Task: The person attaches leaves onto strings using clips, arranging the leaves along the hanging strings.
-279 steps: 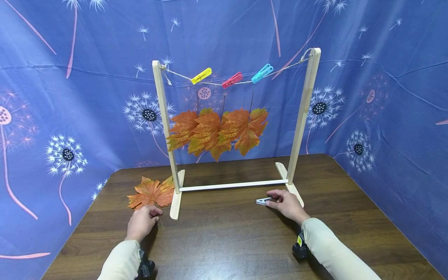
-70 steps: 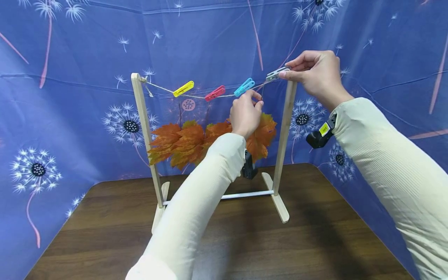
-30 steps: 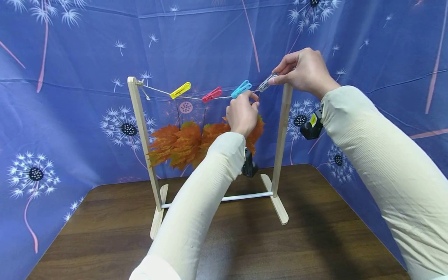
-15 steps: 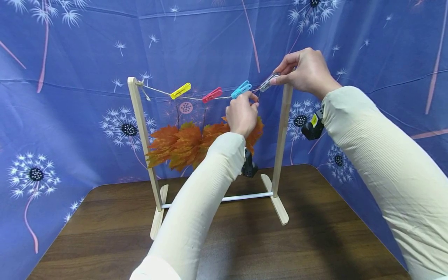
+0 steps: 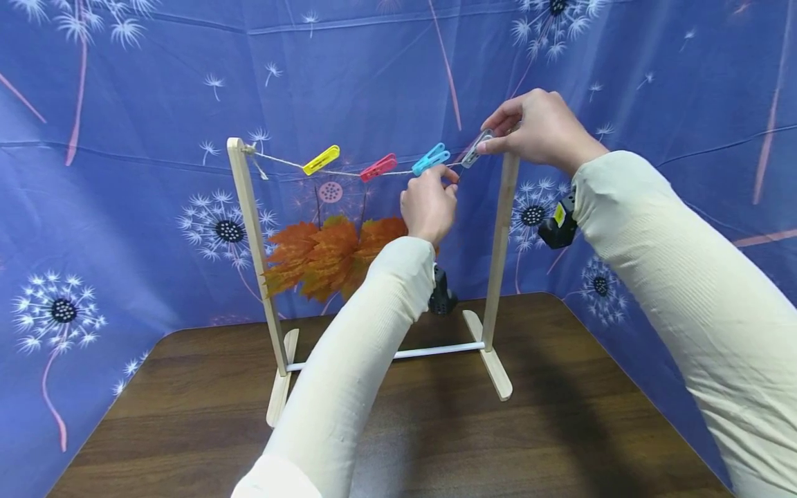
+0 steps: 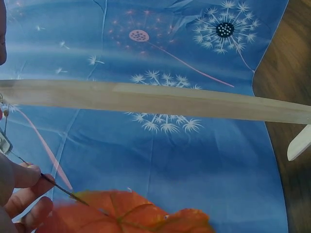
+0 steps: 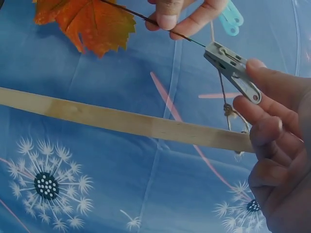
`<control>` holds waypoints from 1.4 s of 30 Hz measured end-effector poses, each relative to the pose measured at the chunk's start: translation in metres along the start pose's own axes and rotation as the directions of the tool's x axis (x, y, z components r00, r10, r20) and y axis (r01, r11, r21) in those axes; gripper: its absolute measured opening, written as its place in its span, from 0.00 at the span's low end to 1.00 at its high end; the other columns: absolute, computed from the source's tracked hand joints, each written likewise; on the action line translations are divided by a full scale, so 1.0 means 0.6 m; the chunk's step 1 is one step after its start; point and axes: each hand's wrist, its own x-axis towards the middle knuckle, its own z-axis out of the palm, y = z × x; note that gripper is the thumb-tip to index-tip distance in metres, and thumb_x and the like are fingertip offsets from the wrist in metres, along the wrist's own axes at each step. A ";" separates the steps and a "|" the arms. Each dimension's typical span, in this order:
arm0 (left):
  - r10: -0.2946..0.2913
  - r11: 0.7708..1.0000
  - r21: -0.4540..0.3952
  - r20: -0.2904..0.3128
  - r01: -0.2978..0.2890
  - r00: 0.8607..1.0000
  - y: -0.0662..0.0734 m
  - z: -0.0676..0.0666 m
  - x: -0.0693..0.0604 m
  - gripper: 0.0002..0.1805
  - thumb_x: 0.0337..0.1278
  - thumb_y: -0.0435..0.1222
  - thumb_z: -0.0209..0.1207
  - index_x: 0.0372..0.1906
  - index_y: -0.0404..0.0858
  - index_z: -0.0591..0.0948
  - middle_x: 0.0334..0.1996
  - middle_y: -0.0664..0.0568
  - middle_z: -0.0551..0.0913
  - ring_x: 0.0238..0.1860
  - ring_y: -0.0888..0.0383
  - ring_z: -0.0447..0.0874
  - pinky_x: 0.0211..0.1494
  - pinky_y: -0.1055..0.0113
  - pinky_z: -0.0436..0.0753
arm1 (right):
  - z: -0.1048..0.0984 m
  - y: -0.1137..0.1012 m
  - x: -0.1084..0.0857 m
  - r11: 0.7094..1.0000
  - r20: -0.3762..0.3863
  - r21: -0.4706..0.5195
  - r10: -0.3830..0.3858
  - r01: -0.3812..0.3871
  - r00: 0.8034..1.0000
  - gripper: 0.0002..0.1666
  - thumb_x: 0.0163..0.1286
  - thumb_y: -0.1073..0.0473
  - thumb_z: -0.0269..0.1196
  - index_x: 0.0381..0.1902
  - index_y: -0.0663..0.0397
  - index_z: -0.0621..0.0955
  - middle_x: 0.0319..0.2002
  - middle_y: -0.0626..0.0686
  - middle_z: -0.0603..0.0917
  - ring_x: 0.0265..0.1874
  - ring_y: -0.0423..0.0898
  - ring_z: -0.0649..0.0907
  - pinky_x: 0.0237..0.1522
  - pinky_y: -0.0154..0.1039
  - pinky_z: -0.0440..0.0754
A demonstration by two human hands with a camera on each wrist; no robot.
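Note:
My left hand (image 5: 429, 207) pinches the dark stem of an orange maple leaf (image 6: 131, 211) just below the cord. In the head view that leaf is hidden behind my left hand and forearm. My right hand (image 5: 538, 131) pinches a grey clothespin (image 7: 231, 68) between thumb and fingers near the right end of the cord (image 5: 283, 161). The clothespin sits at the cord, and the stem's end reaches its mouth; how firmly it is clamped cannot be told. Left along the cord are blue (image 5: 431, 159), red (image 5: 378, 167) and yellow (image 5: 322, 160) clothespins, with more orange leaves (image 5: 336, 256) hanging below.
A wooden frame with a left post (image 5: 258, 256) and right post (image 5: 500, 256) carries the cord. A white rod (image 5: 438, 351) joins its feet on the brown table (image 5: 187, 401). Behind hangs a blue dandelion-print cloth (image 5: 373, 62).
Both hands have risen from the table to the cord, the left bringing the leaf, the right the grey clothespin. Lately the clothespin has tilted steeper, and the held leaf has slipped behind my left arm.

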 end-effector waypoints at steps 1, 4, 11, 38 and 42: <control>-0.002 1.000 -0.008 0.005 0.002 1.000 -0.001 -0.001 -0.001 0.09 0.73 0.42 0.60 0.50 0.52 0.87 0.37 0.60 0.89 0.43 0.59 0.85 0.52 0.61 0.77 | 0.001 -0.001 0.000 1.000 0.008 -0.006 -0.008 0.008 1.000 0.30 0.70 0.46 0.68 0.62 0.58 0.81 0.56 0.62 0.83 0.55 0.57 0.79 0.55 0.53 0.75; -0.006 0.999 -0.032 0.034 0.007 0.999 -0.002 -0.003 -0.002 0.10 0.73 0.42 0.59 0.52 0.51 0.86 0.38 0.60 0.89 0.42 0.59 0.86 0.49 0.62 0.79 | 0.004 -0.001 -0.001 0.999 0.017 -0.024 -0.026 0.027 1.000 0.31 0.72 0.46 0.65 0.65 0.60 0.79 0.58 0.64 0.82 0.55 0.60 0.79 0.56 0.56 0.74; 0.042 0.998 -0.054 0.077 -0.038 0.996 -0.004 -0.018 -0.012 0.13 0.73 0.42 0.59 0.57 0.49 0.85 0.44 0.57 0.90 0.45 0.58 0.86 0.48 0.62 0.81 | 0.012 -0.004 -0.005 0.994 -0.030 -0.093 -0.058 0.055 0.998 0.32 0.75 0.48 0.62 0.71 0.57 0.74 0.61 0.63 0.81 0.53 0.60 0.79 0.54 0.56 0.74; 0.177 0.957 -0.247 0.068 -0.155 0.982 -0.074 -0.121 -0.069 0.11 0.71 0.40 0.62 0.53 0.45 0.86 0.42 0.52 0.90 0.44 0.56 0.87 0.49 0.62 0.81 | 0.111 0.006 -0.112 0.981 -0.267 0.058 -0.166 0.187 0.949 0.21 0.74 0.53 0.64 0.59 0.58 0.83 0.50 0.59 0.84 0.39 0.55 0.82 0.38 0.47 0.72; 0.188 0.959 -0.227 0.073 -0.167 0.979 -0.092 -0.130 -0.082 0.11 0.71 0.40 0.62 0.53 0.44 0.86 0.42 0.52 0.90 0.44 0.55 0.87 0.48 0.59 0.81 | 0.133 0.014 -0.126 0.980 -0.248 0.097 -0.148 0.176 0.958 0.21 0.75 0.54 0.64 0.60 0.58 0.83 0.51 0.59 0.84 0.41 0.54 0.82 0.40 0.48 0.72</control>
